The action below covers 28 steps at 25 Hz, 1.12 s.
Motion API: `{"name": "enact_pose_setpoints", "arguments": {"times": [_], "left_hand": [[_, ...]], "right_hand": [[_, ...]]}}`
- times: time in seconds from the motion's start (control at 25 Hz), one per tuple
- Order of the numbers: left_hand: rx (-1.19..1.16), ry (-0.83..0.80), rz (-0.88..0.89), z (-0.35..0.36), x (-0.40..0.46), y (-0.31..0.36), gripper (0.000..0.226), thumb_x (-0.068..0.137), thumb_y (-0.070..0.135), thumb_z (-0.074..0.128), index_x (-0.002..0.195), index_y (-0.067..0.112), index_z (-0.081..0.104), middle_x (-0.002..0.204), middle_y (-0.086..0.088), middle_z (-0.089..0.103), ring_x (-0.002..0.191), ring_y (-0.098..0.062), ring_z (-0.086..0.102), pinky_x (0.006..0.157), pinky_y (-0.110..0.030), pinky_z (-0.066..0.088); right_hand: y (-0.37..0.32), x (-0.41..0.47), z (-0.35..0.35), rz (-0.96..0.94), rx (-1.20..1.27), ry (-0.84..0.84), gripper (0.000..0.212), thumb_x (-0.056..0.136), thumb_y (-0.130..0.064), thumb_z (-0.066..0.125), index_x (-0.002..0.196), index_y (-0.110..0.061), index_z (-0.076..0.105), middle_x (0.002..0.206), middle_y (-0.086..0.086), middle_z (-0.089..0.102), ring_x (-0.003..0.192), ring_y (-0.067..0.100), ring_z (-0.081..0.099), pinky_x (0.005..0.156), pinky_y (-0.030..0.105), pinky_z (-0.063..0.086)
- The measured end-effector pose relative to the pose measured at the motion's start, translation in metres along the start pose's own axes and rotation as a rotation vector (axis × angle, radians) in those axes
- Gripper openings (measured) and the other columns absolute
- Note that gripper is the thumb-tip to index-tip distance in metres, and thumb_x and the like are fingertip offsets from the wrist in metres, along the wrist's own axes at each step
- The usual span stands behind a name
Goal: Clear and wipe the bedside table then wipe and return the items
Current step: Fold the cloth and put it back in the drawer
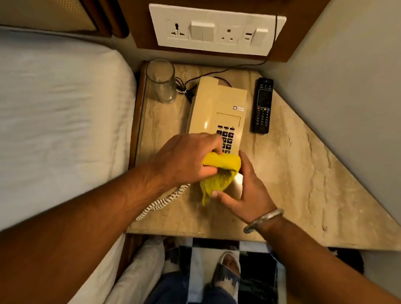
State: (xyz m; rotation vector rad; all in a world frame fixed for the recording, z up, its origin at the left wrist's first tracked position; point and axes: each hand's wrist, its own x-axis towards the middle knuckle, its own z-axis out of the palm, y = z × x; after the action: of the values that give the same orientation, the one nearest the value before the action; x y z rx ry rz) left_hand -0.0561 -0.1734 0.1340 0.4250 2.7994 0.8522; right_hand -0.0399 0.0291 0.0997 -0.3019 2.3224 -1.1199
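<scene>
Over the near part of the marble surface (298,181), the right hand (246,197) is closed around a pale handset (237,187), while the left hand (185,160) presses a bunched yellow cloth (219,174) against it. Behind them sits the beige telephone (218,108), then the black remote (263,106) to its right and the glass (161,81) at the back left corner.

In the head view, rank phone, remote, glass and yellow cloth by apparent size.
1. Phone
2. Glass, yellow cloth: look alike; the cloth is bunched and nearer the camera, so unranked.
3. Remote
</scene>
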Motion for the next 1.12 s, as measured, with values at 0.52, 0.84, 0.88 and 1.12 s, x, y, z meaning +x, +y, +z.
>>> {"name": "enact_pose_setpoints", "arguments": {"times": [0.52, 0.84, 0.88, 1.12], "left_hand": [[0.616, -0.258, -0.251, 0.133, -0.138, -0.002, 0.066, 0.085, 0.015, 0.051, 0.15, 0.014, 0.038, 0.161, -0.015, 0.029, 0.146, -0.036, 0.031, 0.118, -0.054, 0.018], [0.192, -0.475, -0.421, 0.216, -0.204, -0.035, 0.053, 0.091, 0.02, 0.051, 0.143, 0.021, 0.04, 0.134, -0.006, 0.056, 0.12, -0.028, 0.056, 0.094, -0.041, 0.045], [0.173, -0.467, -0.48, 0.225, -0.196, -0.046, 0.055, 0.092, 0.019, 0.052, 0.146, 0.019, 0.038, 0.139, -0.008, 0.054, 0.124, -0.029, 0.054, 0.1, -0.042, 0.044], [0.23, -0.449, -0.492, 0.24, -0.195, -0.088, 0.05, 0.103, 0.023, 0.042, 0.15, 0.009, 0.036, 0.152, -0.019, 0.04, 0.138, -0.036, 0.04, 0.113, -0.041, 0.029]], "right_hand": [[0.091, -0.067, 0.042, -0.081, -0.872, -0.223, 0.067, 0.085, -0.03, 0.05, 0.148, -0.025, 0.028, 0.159, 0.01, 0.018, 0.143, 0.037, 0.023, 0.113, 0.052, 0.02], [0.115, -0.088, 0.166, 0.213, -0.455, -0.404, 0.066, 0.087, -0.017, 0.049, 0.148, -0.032, 0.027, 0.138, 0.019, 0.044, 0.118, 0.041, 0.048, 0.098, 0.042, 0.045], [0.12, -0.07, 0.176, 0.218, -0.46, -0.404, 0.063, 0.089, -0.019, 0.049, 0.148, -0.028, 0.028, 0.141, 0.019, 0.043, 0.124, 0.04, 0.045, 0.103, 0.042, 0.041], [0.13, -0.04, 0.214, 0.203, -0.801, -0.209, 0.056, 0.096, -0.029, 0.044, 0.147, -0.01, 0.031, 0.152, 0.02, 0.032, 0.138, 0.04, 0.032, 0.112, 0.049, 0.027]]}}
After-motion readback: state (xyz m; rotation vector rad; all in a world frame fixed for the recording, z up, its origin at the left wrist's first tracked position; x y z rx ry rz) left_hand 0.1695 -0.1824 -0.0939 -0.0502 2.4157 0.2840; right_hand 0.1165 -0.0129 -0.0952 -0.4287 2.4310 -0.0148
